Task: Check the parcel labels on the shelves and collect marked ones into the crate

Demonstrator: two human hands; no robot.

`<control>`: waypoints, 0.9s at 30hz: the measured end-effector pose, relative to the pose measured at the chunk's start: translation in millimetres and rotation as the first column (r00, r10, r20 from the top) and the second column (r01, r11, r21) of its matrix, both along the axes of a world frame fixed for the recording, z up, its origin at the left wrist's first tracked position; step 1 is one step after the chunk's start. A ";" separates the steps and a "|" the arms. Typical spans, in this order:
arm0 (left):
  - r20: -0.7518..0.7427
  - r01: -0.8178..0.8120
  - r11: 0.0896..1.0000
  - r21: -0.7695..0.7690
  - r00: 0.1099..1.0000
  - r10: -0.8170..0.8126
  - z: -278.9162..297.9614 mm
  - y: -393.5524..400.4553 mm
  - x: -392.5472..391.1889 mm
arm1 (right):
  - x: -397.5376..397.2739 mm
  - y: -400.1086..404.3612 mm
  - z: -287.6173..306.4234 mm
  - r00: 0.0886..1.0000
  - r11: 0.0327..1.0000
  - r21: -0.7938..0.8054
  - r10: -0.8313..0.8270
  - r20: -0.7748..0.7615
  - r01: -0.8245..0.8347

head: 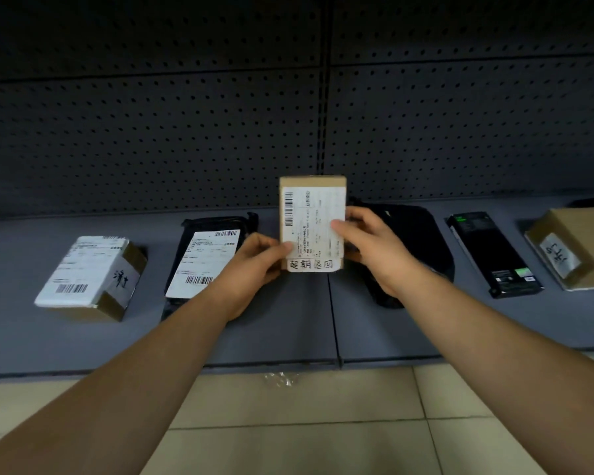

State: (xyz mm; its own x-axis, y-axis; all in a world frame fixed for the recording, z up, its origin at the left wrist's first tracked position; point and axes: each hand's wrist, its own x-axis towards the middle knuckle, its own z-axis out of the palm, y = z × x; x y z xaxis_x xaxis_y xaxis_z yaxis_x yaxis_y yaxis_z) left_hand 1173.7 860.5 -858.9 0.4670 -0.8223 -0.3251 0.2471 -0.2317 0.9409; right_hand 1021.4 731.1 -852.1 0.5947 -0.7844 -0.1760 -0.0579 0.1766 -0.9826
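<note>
I hold a small brown cardboard parcel point(312, 214) upright above the grey shelf point(288, 330), its white shipping label facing me. A strip with handwritten characters runs along the label's bottom edge. My left hand point(254, 265) grips the parcel's lower left side, thumb on the label. My right hand point(367, 248) grips its right side, thumb on the front and fingers behind. No crate is in view.
On the shelf lie a labelled box with handwriting point(93, 275) at left, a black bag with a label point(206, 258), a black pouch point(415, 241), a long black box point(494, 252) and a brown box with a handwritten tag point(570, 248). Pegboard backs the shelf; tiled floor below.
</note>
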 end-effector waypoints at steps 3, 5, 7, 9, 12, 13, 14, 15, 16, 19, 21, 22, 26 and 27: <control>-0.012 -0.023 1.000 -0.017 1.000 0.023 -2.9 4.5 5.9 | 0.7 0.8 -3.0 1.000 1.000 -0.014 0.004 -0.012 -0.004; -0.039 -0.039 0.999 -0.034 0.999 0.038 -2.1 6.5 9.3 | 2.1 3.5 -7.0 0.999 1.000 -0.005 0.019 -0.028 -0.019; -0.052 -0.050 0.998 -0.043 0.998 0.048 -1.3 7.0 13.4 | 3.4 5.2 -8.1 0.999 1.000 0.000 0.031 -0.031 -0.031; -0.067 -0.065 0.997 -0.044 0.996 0.062 -0.4 5.6 17.6 | 2.8 5.6 -7.6 0.998 0.998 0.025 0.052 -0.021 -0.052; -0.110 -0.082 0.996 -0.040 0.991 0.077 2.8 2.9 17.7 | -2.3 7.8 -6.2 0.987 0.984 0.121 0.140 -0.082 -0.129; -0.119 -0.082 0.996 -0.047 0.990 0.076 3.1 2.6 16.7 | -4.6 8.8 -5.7 0.976 0.971 0.165 0.191 -0.102 -0.172; -0.124 -0.082 0.995 -0.054 0.989 0.074 2.5 2.0 15.7 | -6.7 9.2 -6.0 0.965 0.957 0.200 0.238 -0.114 -0.212; -0.124 -0.080 0.995 -0.057 0.990 0.072 2.9 1.7 14.4 | -8.6 8.9 -6.8 0.955 0.945 0.226 0.270 -0.121 -0.238; -0.124 -0.077 0.995 -0.056 0.990 0.070 2.4 0.7 13.1 | -9.8 8.4 -7.4 0.951 0.937 0.242 0.285 -0.119 -0.251; -0.113 -0.064 0.996 -0.056 0.992 0.057 3.4 -0.4 8.9 | -12.7 5.1 -8.4 0.957 0.934 0.252 0.280 -0.078 -0.253; -0.055 -0.027 0.998 -0.062 0.998 0.024 6.1 0.3 9.3 | -14.6 2.1 -8.0 0.964 0.936 0.253 0.262 -0.036 -0.245; -0.015 -0.016 0.998 -0.066 1.000 0.015 6.5 0.9 10.8 | -16.0 0.9 -7.7 0.970 0.939 0.251 0.244 -0.012 -0.233; 0.337 -0.040 0.999 0.004 0.941 0.037 11.0 14.4 16.4 | -25.3 3.0 -3.7 0.986 0.955 0.246 0.163 0.021 -0.163; 0.456 -0.020 0.999 0.032 0.890 0.003 15.3 20.7 14.2 | -30.2 5.0 -1.2 0.989 0.957 0.251 0.146 0.015 -0.145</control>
